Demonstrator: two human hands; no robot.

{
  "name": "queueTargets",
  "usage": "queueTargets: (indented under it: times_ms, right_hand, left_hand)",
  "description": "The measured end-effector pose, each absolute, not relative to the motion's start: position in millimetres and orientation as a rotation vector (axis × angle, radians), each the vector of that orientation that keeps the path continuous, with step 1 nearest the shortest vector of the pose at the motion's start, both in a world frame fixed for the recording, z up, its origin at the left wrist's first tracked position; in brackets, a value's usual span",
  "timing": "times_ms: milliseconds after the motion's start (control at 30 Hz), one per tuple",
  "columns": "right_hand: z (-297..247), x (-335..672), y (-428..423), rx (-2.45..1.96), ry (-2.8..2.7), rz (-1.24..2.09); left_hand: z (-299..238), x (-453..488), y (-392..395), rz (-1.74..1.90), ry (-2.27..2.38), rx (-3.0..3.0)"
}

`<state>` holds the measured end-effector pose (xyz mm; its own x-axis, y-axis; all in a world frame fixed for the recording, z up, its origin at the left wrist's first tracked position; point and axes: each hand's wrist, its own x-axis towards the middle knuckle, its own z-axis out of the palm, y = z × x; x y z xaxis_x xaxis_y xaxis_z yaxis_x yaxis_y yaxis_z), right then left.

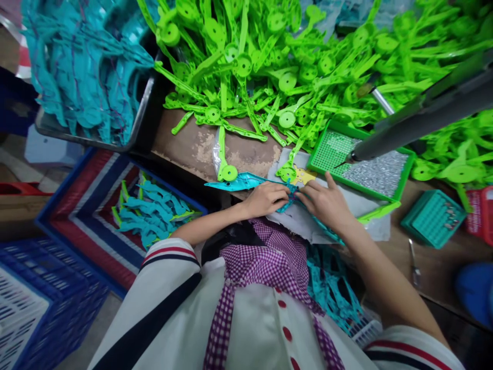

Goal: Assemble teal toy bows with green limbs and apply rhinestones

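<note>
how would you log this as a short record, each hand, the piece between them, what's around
left hand: bare, fingers on a teal plastic part
right hand: bare, fingertips at the same part
part visibility: partly covered by fingers
beyond right hand: flat yellow piece
tray: shallow green plastic tray of small silver metal pieces
far side: heap of bright green plastic parts
lower left: crate with red, white and blue striped lining, holding teal and green parts
</note>
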<state>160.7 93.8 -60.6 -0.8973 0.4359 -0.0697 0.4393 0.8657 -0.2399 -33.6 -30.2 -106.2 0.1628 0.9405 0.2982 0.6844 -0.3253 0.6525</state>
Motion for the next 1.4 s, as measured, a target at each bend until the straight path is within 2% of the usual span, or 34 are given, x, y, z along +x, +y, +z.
queueTargets:
  times_ms: [133, 300, 667, 1133, 1400]
  right_hand:
    - [-63, 155, 93, 1.013, 2.941, -0.605]
    - [-69, 152, 88, 1.138, 2.958, -0.603]
    - [-82, 160, 89, 1.157, 2.947, -0.656]
    - [-68, 174, 98, 0.985, 2.792, -1.096]
    - [-77, 170, 91, 1.14, 2.804, -1.01]
  left_hand:
    - [-105, -35, -29, 0.965, 1.531, 2.084]
    - [-104, -36, -29, 0.945, 1.539, 2.067]
    - [-91, -29, 0, 0.824, 1.579, 2.034]
    - [-82, -20, 16, 0.685, 1.708, 1.914]
    - [-68, -28, 8, 0.415, 1.555, 2.101]
